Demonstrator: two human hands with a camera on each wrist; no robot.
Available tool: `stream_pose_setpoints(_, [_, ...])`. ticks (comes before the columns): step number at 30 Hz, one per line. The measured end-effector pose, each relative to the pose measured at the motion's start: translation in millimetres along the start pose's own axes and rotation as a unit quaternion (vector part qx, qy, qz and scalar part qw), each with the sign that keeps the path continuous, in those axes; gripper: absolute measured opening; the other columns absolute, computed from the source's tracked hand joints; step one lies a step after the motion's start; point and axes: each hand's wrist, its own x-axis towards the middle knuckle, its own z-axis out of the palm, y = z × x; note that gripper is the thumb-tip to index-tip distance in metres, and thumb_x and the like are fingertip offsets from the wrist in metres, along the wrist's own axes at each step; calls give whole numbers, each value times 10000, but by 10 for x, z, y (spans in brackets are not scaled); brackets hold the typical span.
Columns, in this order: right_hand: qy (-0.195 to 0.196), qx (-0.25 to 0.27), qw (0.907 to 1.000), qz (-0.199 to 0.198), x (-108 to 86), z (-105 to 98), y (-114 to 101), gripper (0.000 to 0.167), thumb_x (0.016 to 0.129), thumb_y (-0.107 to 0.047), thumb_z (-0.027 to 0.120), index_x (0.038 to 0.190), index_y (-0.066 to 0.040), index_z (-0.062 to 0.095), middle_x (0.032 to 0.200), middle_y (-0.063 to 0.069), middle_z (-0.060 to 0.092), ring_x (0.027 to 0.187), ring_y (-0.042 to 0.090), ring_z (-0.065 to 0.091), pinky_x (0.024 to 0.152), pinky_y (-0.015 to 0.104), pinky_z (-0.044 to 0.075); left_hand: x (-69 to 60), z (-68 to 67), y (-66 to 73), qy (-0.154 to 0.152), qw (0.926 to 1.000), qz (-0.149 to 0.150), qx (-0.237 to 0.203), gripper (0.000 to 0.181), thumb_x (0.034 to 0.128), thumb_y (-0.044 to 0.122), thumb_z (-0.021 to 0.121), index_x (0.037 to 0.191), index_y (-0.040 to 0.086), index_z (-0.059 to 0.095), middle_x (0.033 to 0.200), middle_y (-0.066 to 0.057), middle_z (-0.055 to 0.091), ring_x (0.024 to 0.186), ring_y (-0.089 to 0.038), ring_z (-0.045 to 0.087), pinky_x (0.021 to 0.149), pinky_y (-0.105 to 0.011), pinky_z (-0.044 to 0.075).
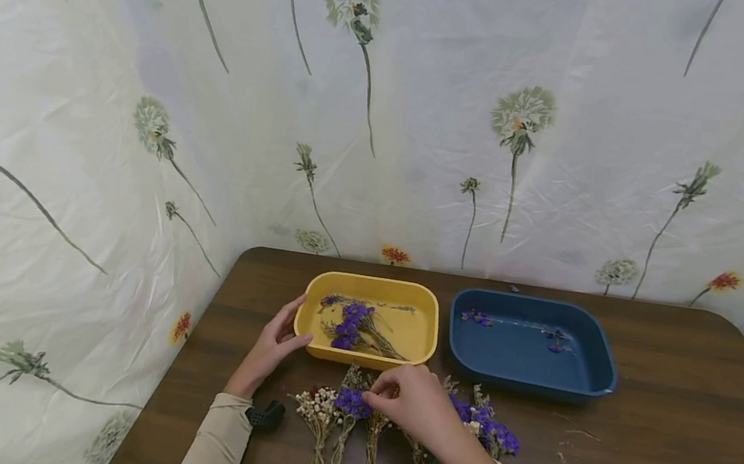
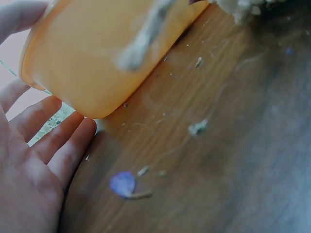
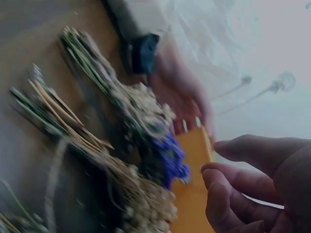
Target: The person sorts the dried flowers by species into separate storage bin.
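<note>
A yellow tray (image 1: 375, 287) stands at the back of the dark wooden table, holding purple dried flowers (image 1: 351, 322) with thin stems. My left hand (image 1: 274, 344) holds its left end, thumb by the front corner and fingers along the outer wall. Over the row of small dried bouquets hovers my right hand (image 1: 416, 402). Its thumb and forefinger are loosely bent, and in the right wrist view a small gap with nothing in it shows between them. Nearest these fingertips are a purple bunch (image 1: 353, 402) and a white bunch (image 1: 319, 405) tied with twine.
A blue tray (image 1: 529, 380) with a few purple sprigs stands right of the yellow one. More purple flowers (image 1: 499, 437) lie beyond my right wrist. A fallen purple petal (image 2: 122, 184) and dry crumbs dot the table. Floral sheeting (image 1: 423, 113) hangs behind.
</note>
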Motion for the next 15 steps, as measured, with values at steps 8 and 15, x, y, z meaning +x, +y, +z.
stream_pose_setpoints(8, [19,-50,9999,-87,-121,229,-46,195,905,-300,797,725,-225,786,628,-140,683,491,-8,536,520,216,460,3,-11,-18,-19,10000,24,10,698,1013,158,664,1612,317,342,1684,-34,347,1516,-293,409,1163,-483,436])
stream_pose_setpoints(15, [26,-289,9996,-29,-162,384,-72,248,896,-341,804,685,-210,792,629,-131,684,502,-15,519,532,232,461,7,-10,-28,0,9999,97,104,699,1015,140,657,1619,287,338,1682,-50,352,1508,-308,421,1137,-410,471])
